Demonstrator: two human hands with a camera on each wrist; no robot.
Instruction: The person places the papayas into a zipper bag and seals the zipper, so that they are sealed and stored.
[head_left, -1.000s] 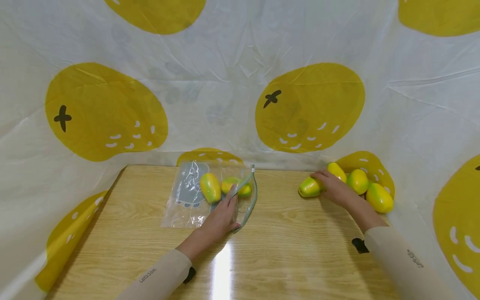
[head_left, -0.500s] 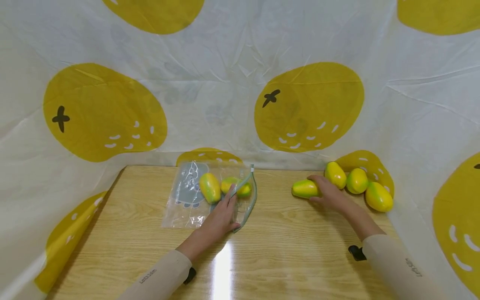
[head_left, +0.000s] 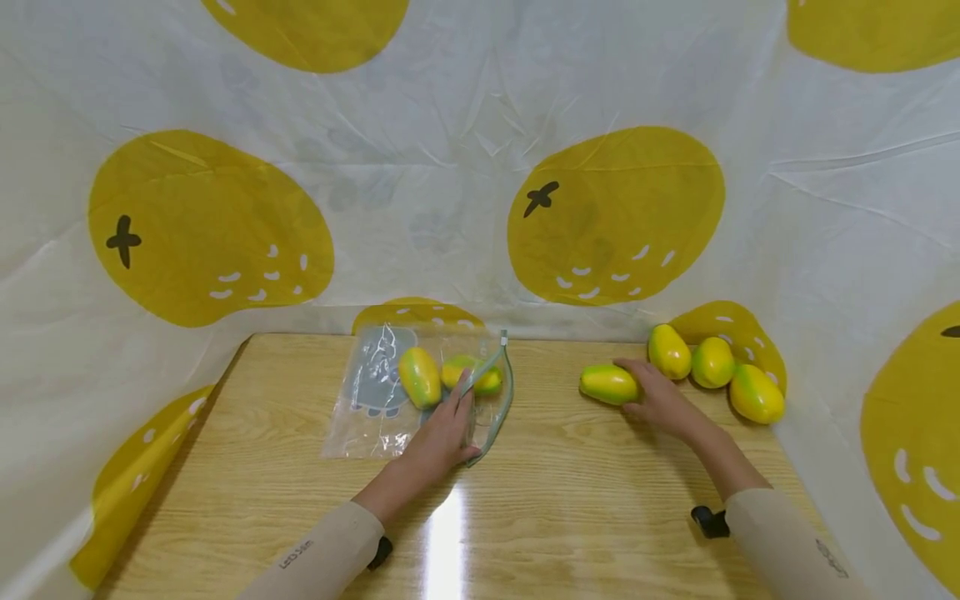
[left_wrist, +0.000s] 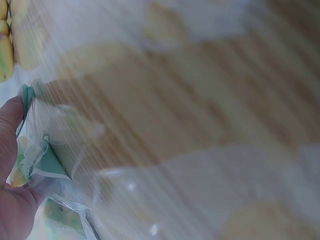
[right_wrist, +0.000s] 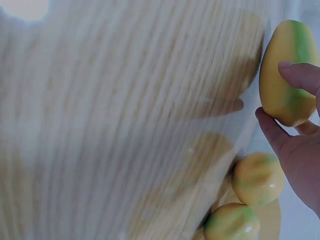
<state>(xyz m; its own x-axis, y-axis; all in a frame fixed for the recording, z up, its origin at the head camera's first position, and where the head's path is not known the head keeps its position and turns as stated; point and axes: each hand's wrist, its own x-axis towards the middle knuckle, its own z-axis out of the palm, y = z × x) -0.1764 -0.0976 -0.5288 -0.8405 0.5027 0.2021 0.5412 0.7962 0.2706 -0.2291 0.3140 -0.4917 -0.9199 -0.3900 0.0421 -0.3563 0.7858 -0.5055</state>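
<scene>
My left hand [head_left: 442,433] holds the mouth of a clear zip bag [head_left: 341,433] with a grey-green slider strip [head_left: 510,392]. In the left wrist view, fingers and thumb stand apart at the bag's edges, with the mouth between them. Two yellow-green, papaya-like fruits lie inside the bag: one fruit [head_left: 420,377] tilted, the other fruit [head_left: 487,381] partly behind the strip and fingers. To the right, my right hand [head_left: 660,400] grips another papaya-like fruit [head_left: 606,384] by its right end. In the right wrist view, thumb and fingers hold this fruit [right_wrist: 277,85] from opposite sides.
Three more such fruits stand in a row at the table's back right corner: one fruit [head_left: 670,352], a second fruit [head_left: 712,363] and a third fruit [head_left: 757,394]. A white cloth [head_left: 420,233] with yellow fruit prints walls the wooden table [head_left: 570,500] at the back and sides.
My right hand has drawn its fruit a little leftward, away from the other fruits in the row. The left hand and the bag have stayed in place.
</scene>
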